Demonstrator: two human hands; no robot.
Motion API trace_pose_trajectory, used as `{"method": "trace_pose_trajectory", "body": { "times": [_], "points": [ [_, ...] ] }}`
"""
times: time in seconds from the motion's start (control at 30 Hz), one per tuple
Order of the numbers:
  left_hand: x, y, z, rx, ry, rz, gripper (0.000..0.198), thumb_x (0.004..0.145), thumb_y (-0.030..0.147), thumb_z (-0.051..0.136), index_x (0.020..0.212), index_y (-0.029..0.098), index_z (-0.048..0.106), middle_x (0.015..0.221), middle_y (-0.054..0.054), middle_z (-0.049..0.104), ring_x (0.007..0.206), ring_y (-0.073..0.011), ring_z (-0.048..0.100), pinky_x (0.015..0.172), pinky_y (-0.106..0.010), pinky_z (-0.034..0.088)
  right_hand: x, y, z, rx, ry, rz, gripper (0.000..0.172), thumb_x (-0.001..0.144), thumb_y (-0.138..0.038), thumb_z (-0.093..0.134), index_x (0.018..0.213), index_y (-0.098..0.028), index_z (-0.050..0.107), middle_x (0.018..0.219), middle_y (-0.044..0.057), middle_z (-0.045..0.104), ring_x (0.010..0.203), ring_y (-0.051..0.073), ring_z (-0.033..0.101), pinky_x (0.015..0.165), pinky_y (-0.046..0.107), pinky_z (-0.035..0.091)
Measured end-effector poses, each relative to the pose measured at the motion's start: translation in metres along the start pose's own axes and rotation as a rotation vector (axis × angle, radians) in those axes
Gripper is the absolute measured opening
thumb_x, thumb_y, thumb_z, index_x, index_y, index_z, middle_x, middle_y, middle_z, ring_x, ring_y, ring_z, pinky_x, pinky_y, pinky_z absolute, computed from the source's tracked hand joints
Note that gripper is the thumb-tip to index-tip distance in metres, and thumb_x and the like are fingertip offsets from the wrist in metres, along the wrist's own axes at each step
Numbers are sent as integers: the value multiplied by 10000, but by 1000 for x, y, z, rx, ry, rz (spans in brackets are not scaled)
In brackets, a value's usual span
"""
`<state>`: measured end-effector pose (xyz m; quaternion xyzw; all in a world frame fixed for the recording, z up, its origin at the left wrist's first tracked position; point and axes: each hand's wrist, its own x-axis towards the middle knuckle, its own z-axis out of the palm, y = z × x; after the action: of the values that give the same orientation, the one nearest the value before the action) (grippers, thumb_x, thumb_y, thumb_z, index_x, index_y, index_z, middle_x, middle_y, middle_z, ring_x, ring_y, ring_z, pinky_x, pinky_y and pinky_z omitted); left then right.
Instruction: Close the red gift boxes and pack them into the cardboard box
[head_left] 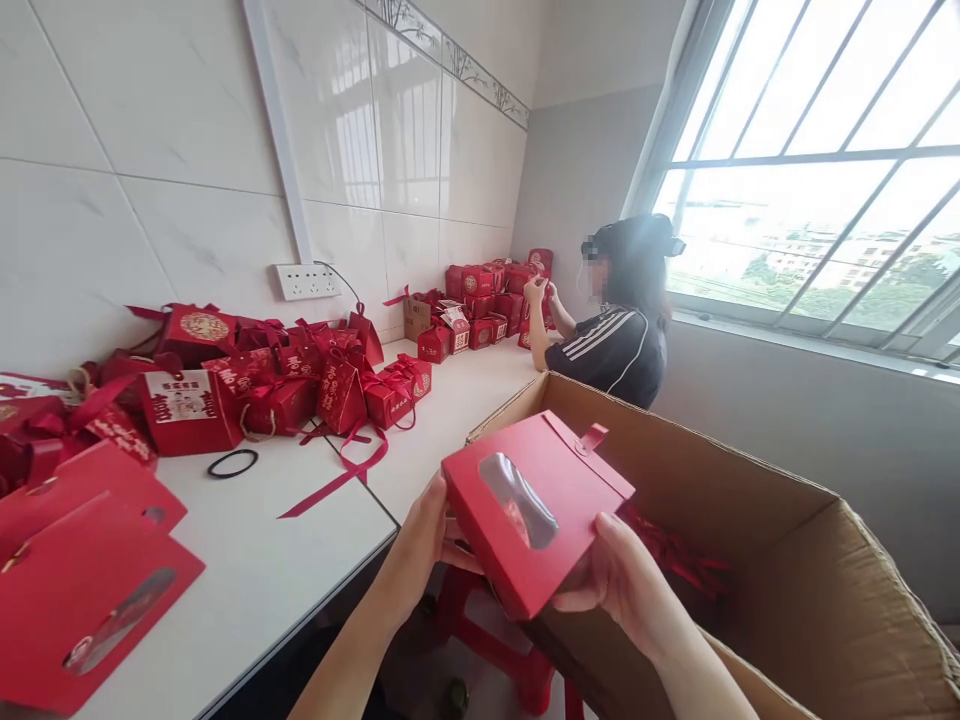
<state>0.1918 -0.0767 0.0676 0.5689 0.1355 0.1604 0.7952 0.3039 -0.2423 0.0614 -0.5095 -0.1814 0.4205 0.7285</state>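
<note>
A red box with a clear oval window and a small tab on its flap is held up between both hands, tilted, beside the near edge of the carton. My left hand grips its left side, with some fingers behind it. Round the lower right edge my right hand is closed, thumb on the top face. Below and right stands a large open cardboard carton with red items inside. Flat red window pieces lie on the white table at the left.
Piled red gift boxes with ribbons line the wall side of the table, and more boxes stand farther back. A black ring lies in front. Beyond the carton, a person handles a red item. A red stool is below.
</note>
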Motion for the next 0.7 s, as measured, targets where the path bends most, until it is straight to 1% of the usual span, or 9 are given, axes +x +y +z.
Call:
{"method": "trace_pose_trajectory", "body": {
  "times": [0.07, 0.13, 0.23, 0.3, 0.37, 0.43, 0.53, 0.63, 0.7],
  "points": [
    [1, 0, -1, 1, -44, 37, 700, 783, 696, 367, 1224, 173, 516, 972, -121, 681, 862, -267, 657, 620, -324, 565, -4, -2, 0, -41, 66, -83, 601, 724, -505, 656, 1211, -196, 486, 949, 83, 704, 753, 225, 693, 564, 327, 592],
    [3, 0, -2, 19, -90, 56, 702, 782, 702, 365, 1212, 174, 535, 990, -119, 679, 927, -279, 636, 674, -340, 559, -7, -5, -2, -69, 108, -150, 636, 709, -506, 673, 1237, -216, 470, 955, 68, 701, 748, 213, 686, 598, 334, 584],
    [4, -1, -5, 53, -164, 79, 705, 782, 704, 364, 1200, 169, 553, 971, -112, 679, 954, -281, 618, 714, -352, 550, -9, -12, -8, -152, 144, -240, 584, 703, -514, 674, 1180, -206, 536, 919, 64, 703, 660, 182, 668, 580, 294, 563],
    [4, -3, -6, 64, -219, 89, 720, 774, 707, 383, 1222, 165, 536, 968, -110, 674, 930, -275, 621, 706, -345, 548, -9, -17, -14, -221, 151, -284, 534, 709, -524, 661, 1125, -199, 581, 884, 63, 705, 624, 172, 654, 576, 284, 556],
    [5, -5, -7, 68, -281, 101, 743, 754, 704, 432, 1266, 169, 495, 1019, -115, 655, 913, -274, 622, 679, -329, 546, -9, -21, -21, -276, 125, -304, 506, 722, -537, 642, 1101, -205, 599, 894, 65, 704, 671, 192, 665, 612, 303, 563],
    [5, -7, -8, 71, -343, 118, 750, 744, 679, 481, 1304, 181, 453, 1119, -123, 612, 944, -288, 608, 659, -316, 542, -10, -25, -28, -312, 82, -309, 482, 748, -540, 614, 1106, -217, 598, 947, 74, 700, 760, 226, 676, 661, 336, 569],
    [5, -8, -9, 81, -427, 131, 727, 757, 635, 497, 1335, 202, 414, 1229, -125, 542, 998, -309, 577, 660, -320, 533, -12, -27, -35, -349, 38, -329, 445, 784, -527, 580, 1115, -230, 602, 998, 86, 693, 820, 247, 678, 676, 343, 569],
    [4, -7, -9, 117, -495, 125, 704, 768, 613, 487, 1341, 213, 401, 1235, -122, 531, 965, -294, 579, 660, -325, 523, -16, -29, -38, -372, -10, -374, 439, 799, -503, 579, 1155, -247, 594, 1060, 92, 681, 877, 256, 670, 701, 336, 566],
    [2, -7, -8, 148, -530, 113, 689, 758, 580, 517, 1333, 217, 404, 1211, -117, 541, 938, -275, 579, 660, -319, 516, -18, -30, -38, -377, -42, -399, 437, 808, -485, 579, 1186, -265, 582, 1116, 89, 662, 928, 259, 658, 740, 335, 558]
  ]
}}
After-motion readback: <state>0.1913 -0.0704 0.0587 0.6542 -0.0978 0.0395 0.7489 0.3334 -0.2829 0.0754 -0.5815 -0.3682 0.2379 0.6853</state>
